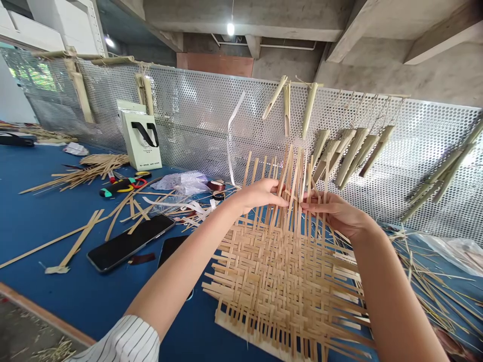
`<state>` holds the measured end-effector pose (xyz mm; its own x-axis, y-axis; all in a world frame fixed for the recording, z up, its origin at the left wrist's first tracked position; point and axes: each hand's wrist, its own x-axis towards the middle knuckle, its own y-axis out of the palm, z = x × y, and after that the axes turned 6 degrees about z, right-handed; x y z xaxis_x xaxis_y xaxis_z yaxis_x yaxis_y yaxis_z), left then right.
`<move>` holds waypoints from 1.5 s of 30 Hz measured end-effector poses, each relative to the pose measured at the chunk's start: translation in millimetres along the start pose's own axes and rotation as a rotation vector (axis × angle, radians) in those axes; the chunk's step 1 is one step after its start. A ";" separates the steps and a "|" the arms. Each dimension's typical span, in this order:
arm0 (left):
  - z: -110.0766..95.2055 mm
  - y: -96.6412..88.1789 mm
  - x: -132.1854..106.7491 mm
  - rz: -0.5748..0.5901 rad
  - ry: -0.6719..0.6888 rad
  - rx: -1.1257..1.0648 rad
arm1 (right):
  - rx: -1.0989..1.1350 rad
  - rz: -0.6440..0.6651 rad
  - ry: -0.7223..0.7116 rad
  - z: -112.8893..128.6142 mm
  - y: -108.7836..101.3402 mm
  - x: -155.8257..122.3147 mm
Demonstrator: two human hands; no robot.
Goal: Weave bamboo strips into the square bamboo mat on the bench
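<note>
A woven bamboo mat (279, 276) lies on the blue table in front of me, loose strip ends sticking out along its sides. At its far edge the upright bamboo strips (292, 171) stand bent upward, several of them raised in a bunch. My left hand (264, 193) is closed on strips from the left, thumb and fingers among them. From the right, my right hand (330, 208) pinches strips with thumb and fingers, a short gap away from the left. Parts of the fingertips are hidden behind the strips.
Left of the mat lie a black phone (130, 244), pliers (121, 186), a strip bundle (92, 171) and a plastic bag (181, 182). A paper bag (141, 138) stands by the perforated metal panel (199, 115), where bamboo tubes (350, 156) hang. Thin strips (433, 286) litter the right side.
</note>
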<state>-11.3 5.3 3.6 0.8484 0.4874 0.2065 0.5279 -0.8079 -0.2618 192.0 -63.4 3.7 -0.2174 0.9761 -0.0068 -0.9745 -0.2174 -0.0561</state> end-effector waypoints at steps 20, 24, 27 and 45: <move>9.9 4.3 7.4 -0.132 0.002 0.071 | -0.006 0.004 -0.004 2.4 3.2 -1.8; 9.1 5.3 8.2 -0.148 0.015 0.041 | -0.038 0.009 -0.009 2.1 1.6 -3.3; 7.5 5.4 7.8 -0.146 0.025 0.005 | -0.048 0.034 -0.017 2.0 -0.7 -4.8; 9.0 3.0 5.0 -0.120 0.077 -0.011 | -0.074 0.054 -0.009 1.4 4.3 -2.6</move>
<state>-5.2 8.2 -4.6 0.7734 0.5542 0.3078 0.6245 -0.7493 -0.2203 188.3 -66.9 4.8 -0.2703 0.9628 -0.0031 -0.9546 -0.2684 -0.1294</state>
